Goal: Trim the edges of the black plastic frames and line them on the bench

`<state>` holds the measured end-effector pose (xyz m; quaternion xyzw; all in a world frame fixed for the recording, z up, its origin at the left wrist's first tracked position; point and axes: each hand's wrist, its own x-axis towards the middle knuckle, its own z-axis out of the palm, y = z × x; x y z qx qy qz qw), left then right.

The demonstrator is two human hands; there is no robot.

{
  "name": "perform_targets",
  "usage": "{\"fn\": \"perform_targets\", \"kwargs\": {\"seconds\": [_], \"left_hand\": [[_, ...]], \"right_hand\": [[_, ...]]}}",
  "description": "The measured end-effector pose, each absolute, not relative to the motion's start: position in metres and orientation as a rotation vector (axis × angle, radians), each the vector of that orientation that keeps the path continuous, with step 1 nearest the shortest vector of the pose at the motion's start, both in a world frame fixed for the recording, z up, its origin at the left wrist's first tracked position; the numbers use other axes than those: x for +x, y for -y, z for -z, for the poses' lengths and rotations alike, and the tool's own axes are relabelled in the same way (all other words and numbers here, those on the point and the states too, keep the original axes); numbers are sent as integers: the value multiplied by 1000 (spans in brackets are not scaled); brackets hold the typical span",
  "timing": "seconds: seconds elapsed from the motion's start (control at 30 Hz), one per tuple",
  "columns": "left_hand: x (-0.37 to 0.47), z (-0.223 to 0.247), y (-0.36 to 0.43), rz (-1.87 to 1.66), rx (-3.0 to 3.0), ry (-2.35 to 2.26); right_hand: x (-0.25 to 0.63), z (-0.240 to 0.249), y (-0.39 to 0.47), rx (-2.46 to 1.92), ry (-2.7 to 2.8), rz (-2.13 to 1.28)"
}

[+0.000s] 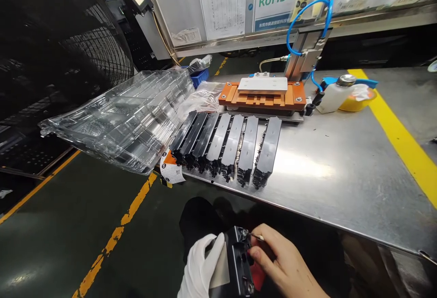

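Note:
My left hand (202, 266), in a white glove, grips a black plastic housing (232, 261) low in the view, over my lap. A pale grey flat face shows on the housing beside the glove's fingers. My bare right hand (278, 259) is closed around a small thin tool (258, 238), its dark tip at the far end of the housing. What kind of tool it is I cannot make out. Below my right fingers shows something red (258, 276), partly hidden. Ahead on the metal bench, several similar black housings (232, 143) lie side by side in a row.
An orange clamping fixture (262, 95) with a blue air hose (290, 29) stands behind the row. To its right are a white bottle (336, 95) and a yellow container (358, 100). Clear plastic trays (119, 115) jut out at left, near a large fan (88, 29). The bench edge (307, 216) runs before me.

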<state>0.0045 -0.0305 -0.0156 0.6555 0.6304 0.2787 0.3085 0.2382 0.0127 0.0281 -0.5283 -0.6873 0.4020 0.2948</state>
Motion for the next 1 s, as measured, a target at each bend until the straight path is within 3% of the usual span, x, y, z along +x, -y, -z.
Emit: {"fn": "perform_targets", "kwargs": {"seconds": [0.33,0.6,0.73,1.0], "left_hand": [[2,23,31,-627,2269,-1665],[-4,14,30,-446,2210,-1564],[-4,15,28,-403,2262,-1579],[6,15,27,-494,2328,-1733]], "right_hand": [[234,-30,-9,-1356,1638,-1208],[229,-20,-5,-1349,1707,-1096],[225,-17,-8,-1421,1381,-1230],[229,-18,-8,-1489,1231,-1418]]}}
